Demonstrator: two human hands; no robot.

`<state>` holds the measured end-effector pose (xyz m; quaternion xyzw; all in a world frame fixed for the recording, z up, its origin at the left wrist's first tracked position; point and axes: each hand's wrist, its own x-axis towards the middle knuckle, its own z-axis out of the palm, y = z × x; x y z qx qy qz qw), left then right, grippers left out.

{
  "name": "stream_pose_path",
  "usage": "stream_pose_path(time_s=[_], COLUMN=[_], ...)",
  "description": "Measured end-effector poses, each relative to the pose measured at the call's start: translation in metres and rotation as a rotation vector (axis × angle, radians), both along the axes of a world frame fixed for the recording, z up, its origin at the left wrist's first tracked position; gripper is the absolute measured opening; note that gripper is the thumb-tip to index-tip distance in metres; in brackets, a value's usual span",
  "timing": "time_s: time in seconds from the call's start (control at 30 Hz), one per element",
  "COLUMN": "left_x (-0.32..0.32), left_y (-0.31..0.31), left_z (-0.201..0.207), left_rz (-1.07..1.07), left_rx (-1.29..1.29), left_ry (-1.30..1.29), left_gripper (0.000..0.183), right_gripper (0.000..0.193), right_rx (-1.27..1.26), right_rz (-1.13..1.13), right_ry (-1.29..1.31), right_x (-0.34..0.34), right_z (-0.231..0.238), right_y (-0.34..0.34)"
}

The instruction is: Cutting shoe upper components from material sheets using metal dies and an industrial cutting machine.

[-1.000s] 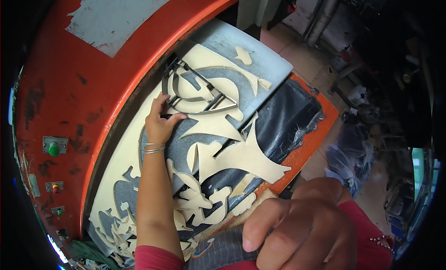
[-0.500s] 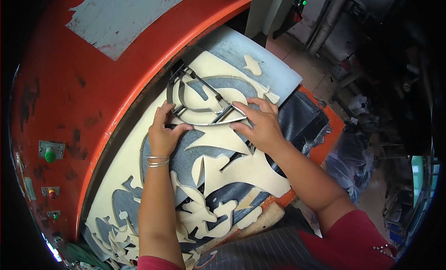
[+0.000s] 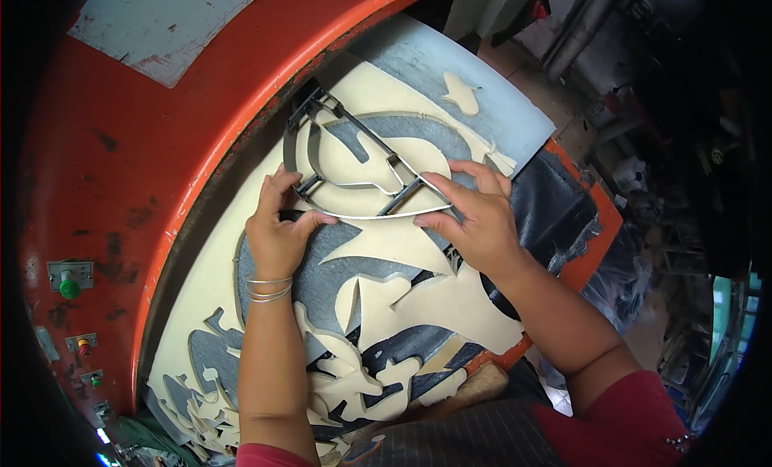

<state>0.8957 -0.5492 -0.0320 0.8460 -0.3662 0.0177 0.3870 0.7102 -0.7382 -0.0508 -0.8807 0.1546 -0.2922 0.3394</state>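
A metal cutting die (image 3: 396,195), a curved steel frame with cross bars, lies on a cream sheet of material (image 3: 338,75) with cut-out openings. My left hand (image 3: 277,222) is closed on its lower left end, thumb below the rim and fingers over the outer side. At the die's right end, my right hand (image 3: 481,218) grips the rim between thumb and fingers. Beneath the sheet, a grey board (image 3: 322,262) shows through the openings. Nearer to me lie several loose cream pieces and scraps (image 3: 442,302), some piled up.
An orange-red machine (image 3: 161,170) curves along the left, with a green button (image 3: 69,288) and a red button (image 3: 84,348). One small cream piece (image 3: 461,93) rests on the board's far right. Black sheeting (image 3: 547,206) covers the right edge beside a clear plastic bag (image 3: 615,286).
Both hands keep their hold on the die, which sits nearly the same over the sheet. The whole view has shifted and come slightly closer.
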Motion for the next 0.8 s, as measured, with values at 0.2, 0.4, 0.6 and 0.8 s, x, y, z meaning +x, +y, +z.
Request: stream_pose_path(time_s=[0.2,0.4,0.6,0.8], left_x=[0.001,-0.014,-0.049,-0.143], left_y=[-0.002,0.006,0.042,0.210], left_z=[0.001,0.010,0.037,0.105], left_rz=[0.013,-0.013,0.043,0.104], left_rx=[-0.012,0.015,0.288,-0.068], left_ry=[0.005,-0.026,-0.066,-0.079], left_gripper=[0.061,0.068,0.089,0.044], right_gripper=[0.047,0.046,0.051,0.059], right_rx=[0.013,0.062,0.007,0.023], right_rz=[-0.040,-0.119,-0.070,-0.170], right_ry=[0.017,0.040,0.042,-0.197], right_x=[0.002,-0.015,-0.020,-0.085], right_z=[0.002,0.000,0.007,0.047], right_y=[-0.001,0.012,0.036,0.075])
